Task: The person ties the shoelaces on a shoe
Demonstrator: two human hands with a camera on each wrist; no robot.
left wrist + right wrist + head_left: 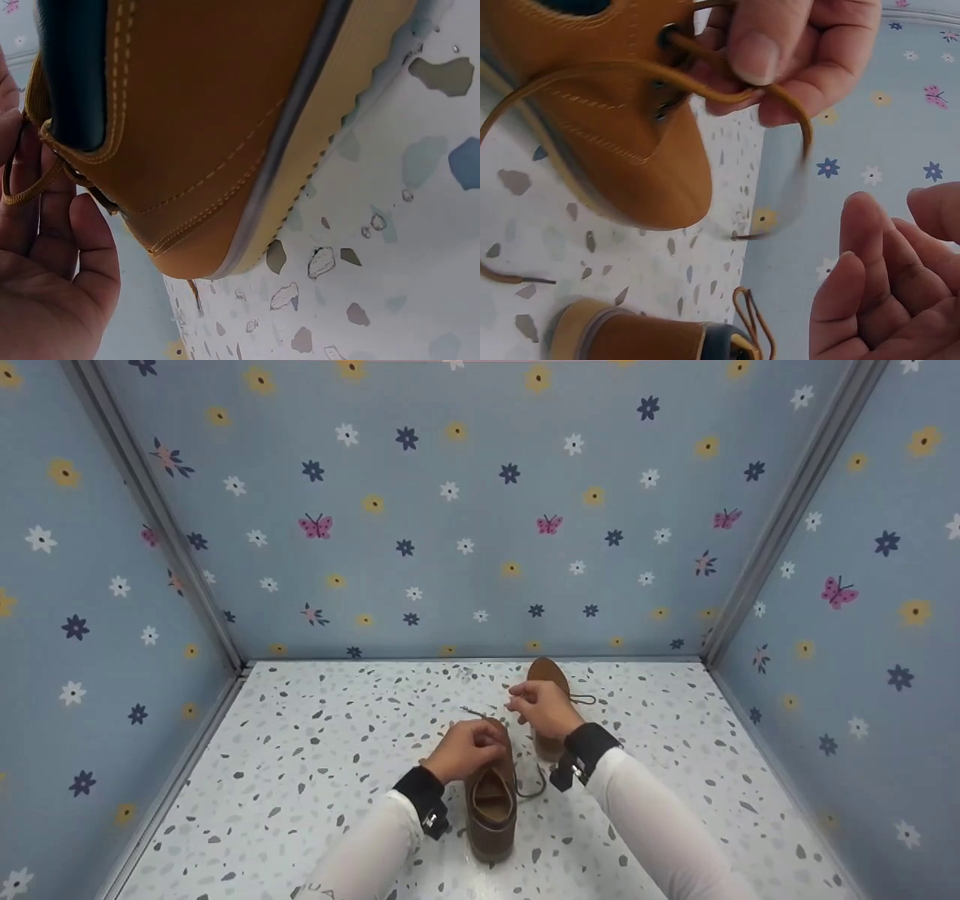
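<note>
Two bare hands work apart: the left hand (pixel 466 750) pinches a thin brown cord lace (pixel 630 64); the right hand (pixel 546 709), fingers loosely bent, grips nothing. Of two tan leather shoes, the nearer shoe (pixel 202 112), double-stitched, sits upright beneath the left hand on white speckled flooring (pixel 345 765), the farther shoe (pixel 549 669) near it. Only the left wrist view shows the nearer shoe's saw-toothed cream sole (pixel 330 112) clearly.

Bench (pixel 300 802), left edge: room is lying free. Centre: two shoes (pixel 492 837) (pixel 546 669) are obstructing. Far edge: wall (pixel 435 517) is barring.
</note>
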